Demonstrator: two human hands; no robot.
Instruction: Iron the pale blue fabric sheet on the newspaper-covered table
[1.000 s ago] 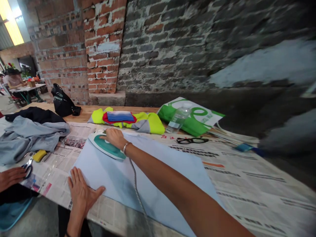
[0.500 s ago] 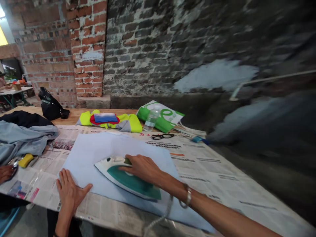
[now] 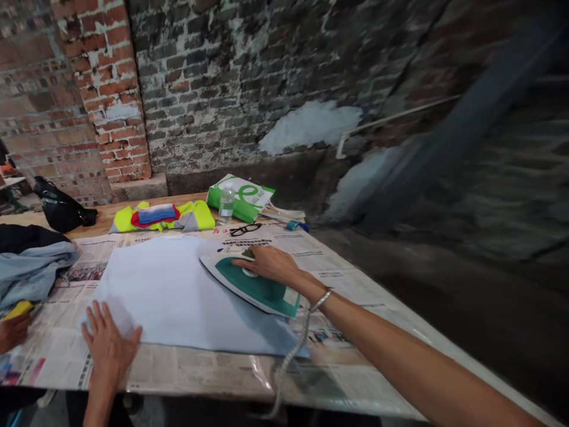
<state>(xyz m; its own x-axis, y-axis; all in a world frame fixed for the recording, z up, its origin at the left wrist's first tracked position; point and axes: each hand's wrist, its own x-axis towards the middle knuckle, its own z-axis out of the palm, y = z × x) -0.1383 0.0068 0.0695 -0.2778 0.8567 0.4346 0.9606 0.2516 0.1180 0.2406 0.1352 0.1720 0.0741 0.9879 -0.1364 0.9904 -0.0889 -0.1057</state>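
A pale blue-white cloth lies flat on a newspaper-covered table. My right hand is wrapped round the handle of a teal and white iron, whose tip points left over the cloth's right part. The iron's cord hangs down past my wrist, which wears a silver bracelet. With fingers spread, my left hand rests flat on the lower left corner of the cloth.
At the back stand a black bag, folded yellow clothing, a bottle, a green-white bag and glasses. Grey-blue clothing lies left. Another person's hand holds a yellow object.
The iron in my right hand has moved toward the right side of the cloth. The view has turned right. The other person's hand now holds the yellow object, which lay on the table before.
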